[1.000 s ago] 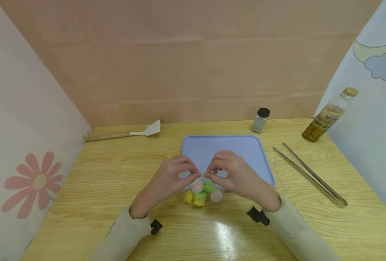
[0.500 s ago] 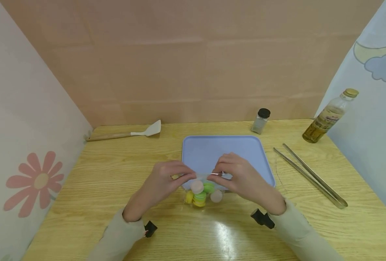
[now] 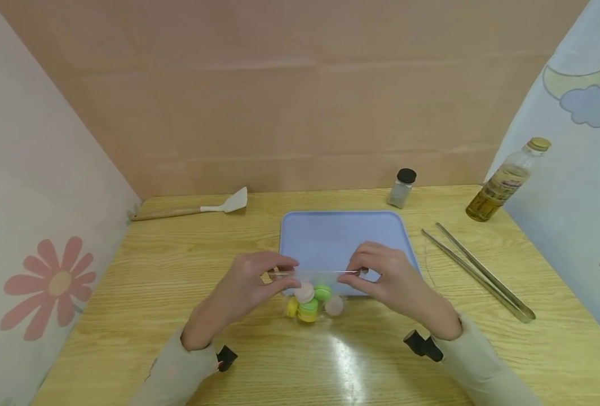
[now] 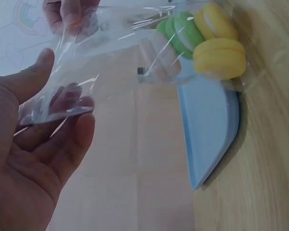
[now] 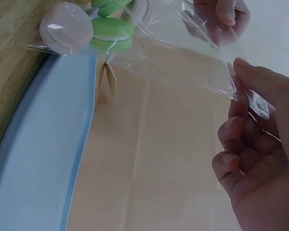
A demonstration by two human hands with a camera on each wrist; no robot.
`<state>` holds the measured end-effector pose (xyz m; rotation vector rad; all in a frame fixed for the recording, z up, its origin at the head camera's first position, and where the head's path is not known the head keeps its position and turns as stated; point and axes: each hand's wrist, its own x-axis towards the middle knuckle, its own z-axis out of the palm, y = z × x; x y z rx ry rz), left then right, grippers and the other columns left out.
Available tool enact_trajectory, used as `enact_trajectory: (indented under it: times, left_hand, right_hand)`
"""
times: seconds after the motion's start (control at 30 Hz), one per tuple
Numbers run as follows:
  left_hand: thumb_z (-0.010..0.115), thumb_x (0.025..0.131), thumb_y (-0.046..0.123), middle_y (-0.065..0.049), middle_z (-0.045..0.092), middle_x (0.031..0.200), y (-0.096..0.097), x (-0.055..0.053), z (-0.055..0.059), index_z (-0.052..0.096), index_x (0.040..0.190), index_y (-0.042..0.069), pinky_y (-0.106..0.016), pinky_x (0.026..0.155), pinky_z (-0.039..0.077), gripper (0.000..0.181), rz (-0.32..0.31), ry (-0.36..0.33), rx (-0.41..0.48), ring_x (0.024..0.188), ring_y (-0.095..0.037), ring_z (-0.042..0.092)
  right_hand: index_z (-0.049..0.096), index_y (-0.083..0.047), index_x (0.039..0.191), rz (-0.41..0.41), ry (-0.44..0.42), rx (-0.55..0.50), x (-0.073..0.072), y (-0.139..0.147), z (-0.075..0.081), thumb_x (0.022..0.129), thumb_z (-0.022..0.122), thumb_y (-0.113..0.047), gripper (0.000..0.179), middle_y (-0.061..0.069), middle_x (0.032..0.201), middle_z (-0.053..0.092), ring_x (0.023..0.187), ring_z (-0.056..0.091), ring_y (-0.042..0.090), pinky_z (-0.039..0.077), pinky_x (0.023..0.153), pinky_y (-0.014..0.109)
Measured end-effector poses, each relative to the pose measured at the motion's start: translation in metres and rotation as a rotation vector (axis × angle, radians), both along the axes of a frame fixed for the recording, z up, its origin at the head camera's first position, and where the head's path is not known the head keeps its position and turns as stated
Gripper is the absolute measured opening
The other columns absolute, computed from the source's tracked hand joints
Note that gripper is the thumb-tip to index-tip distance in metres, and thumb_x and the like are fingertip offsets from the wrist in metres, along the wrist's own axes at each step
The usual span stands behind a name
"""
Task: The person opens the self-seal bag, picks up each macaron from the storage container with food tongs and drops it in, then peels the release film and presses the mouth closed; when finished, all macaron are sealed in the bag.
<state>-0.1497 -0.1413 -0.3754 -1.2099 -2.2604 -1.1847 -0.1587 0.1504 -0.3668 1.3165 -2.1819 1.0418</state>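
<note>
In the head view a clear plastic bag [image 3: 318, 276] stands upright between my hands at the tray's near edge. Inside, at its bottom, lie several macarons: yellow [image 4: 220, 58], green [image 5: 111, 34] and pale pink [image 5: 66, 28]. My left hand [image 3: 243, 282] has its fingers curled loosely round the bag's left upper corner, the thumb standing off from the fingertips in the left wrist view. With thumb and forefinger, my right hand [image 3: 393, 277] pinches the opposite upper corner. The bag's top edge runs nearly straight from hand to hand.
A blue tray [image 3: 340, 234] lies behind the bag. Metal tongs [image 3: 477, 270] lie to the right, near an oil bottle [image 3: 503, 183]. A black-capped jar [image 3: 401, 189] stands behind the tray. At the back left is a spatula [image 3: 198, 210] with a wooden handle.
My hands have moved apart along the bag's top edge, left hand leftwards and right hand rightwards. The left thumb and fingertips have spread apart. The macarons have stayed in place.
</note>
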Motion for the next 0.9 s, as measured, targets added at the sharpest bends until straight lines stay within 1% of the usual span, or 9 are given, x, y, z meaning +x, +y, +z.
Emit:
enact_trajectory:
  times: [0.07,0.13,0.27,0.37,0.47,0.53,0.6,0.73,0.9]
  left_hand:
    - [0.085,0.083,0.014,0.002,0.073,0.093,0.003,0.000,-0.002,0.077,0.101,0.006,-0.022,0.067,0.057,0.021,0.006,-0.027,-0.015,0.082,-0.008,0.067]
    - [0.084,0.085,0.013,0.005,0.071,0.090,0.007,0.000,-0.004,0.077,0.097,0.008,-0.021,0.065,0.056,0.015,0.011,-0.029,-0.025,0.079,-0.006,0.065]
    - [0.082,0.086,0.006,0.006,0.069,0.085,0.011,-0.001,-0.005,0.077,0.088,0.009,-0.020,0.059,0.054,0.006,0.008,0.001,-0.008,0.074,-0.003,0.062]
    - [0.081,0.086,0.005,0.006,0.070,0.086,0.006,0.000,-0.005,0.079,0.089,0.010,-0.018,0.059,0.053,0.006,0.017,-0.029,0.004,0.073,-0.003,0.062]
    - [0.081,0.085,0.004,0.006,0.072,0.088,-0.002,0.001,-0.004,0.080,0.091,0.010,-0.017,0.058,0.052,0.009,0.063,-0.065,0.013,0.071,-0.002,0.061]
    - [0.082,0.084,0.004,0.006,0.073,0.088,-0.007,0.002,-0.003,0.081,0.091,0.010,-0.018,0.057,0.052,0.010,0.099,-0.067,0.011,0.069,-0.002,0.060]
    - [0.083,0.083,0.003,0.006,0.074,0.087,-0.011,0.002,-0.003,0.081,0.090,0.010,-0.018,0.058,0.053,0.010,0.120,-0.056,0.010,0.068,-0.002,0.061]
    - [0.083,0.083,0.003,0.004,0.076,0.086,-0.016,0.002,-0.004,0.082,0.090,0.008,-0.018,0.063,0.056,0.009,0.117,-0.036,0.024,0.071,-0.003,0.067]
    - [0.082,0.083,0.002,0.001,0.077,0.089,-0.020,0.005,-0.003,0.082,0.091,0.006,-0.017,0.065,0.057,0.009,0.103,-0.025,0.043,0.078,-0.006,0.072]
  right_hand:
    - [0.070,-0.019,0.086,0.008,-0.008,-0.002,0.000,-0.001,-0.001,0.094,0.077,-0.021,0.010,-0.013,0.087,0.064,0.078,0.058,0.003,0.050,0.066,0.017]
    - [0.071,-0.018,0.089,0.026,-0.009,-0.006,0.000,-0.003,-0.003,0.093,0.077,-0.017,0.007,-0.011,0.088,0.065,0.079,0.059,0.003,0.052,0.066,0.018]
    - [0.073,-0.017,0.090,0.032,0.001,0.021,0.000,-0.008,-0.003,0.095,0.074,-0.018,0.006,-0.011,0.090,0.065,0.079,0.060,0.003,0.052,0.066,0.020]
    - [0.074,-0.017,0.089,0.023,0.023,0.035,0.000,-0.005,-0.001,0.097,0.073,-0.020,0.009,-0.012,0.088,0.065,0.076,0.058,0.003,0.050,0.064,0.019]
    - [0.074,-0.018,0.088,0.020,0.036,0.040,-0.001,0.003,0.000,0.096,0.074,-0.020,0.008,-0.013,0.087,0.065,0.075,0.057,0.002,0.048,0.062,0.016]
    - [0.074,-0.017,0.089,0.027,0.030,0.041,-0.001,0.008,0.000,0.097,0.072,-0.021,0.009,-0.012,0.088,0.065,0.075,0.057,0.002,0.048,0.062,0.017]
    - [0.074,-0.017,0.090,0.026,0.030,0.043,0.000,0.012,0.000,0.098,0.070,-0.023,0.010,-0.012,0.089,0.066,0.076,0.058,0.003,0.048,0.062,0.017]
    - [0.075,-0.017,0.091,0.015,0.027,0.031,0.001,0.018,0.002,0.100,0.068,-0.026,0.014,-0.011,0.090,0.067,0.076,0.061,0.004,0.050,0.063,0.016]
    - [0.076,-0.016,0.088,0.001,0.028,0.017,0.003,0.018,0.002,0.100,0.066,-0.030,0.021,-0.011,0.087,0.069,0.074,0.062,0.004,0.051,0.061,0.016]
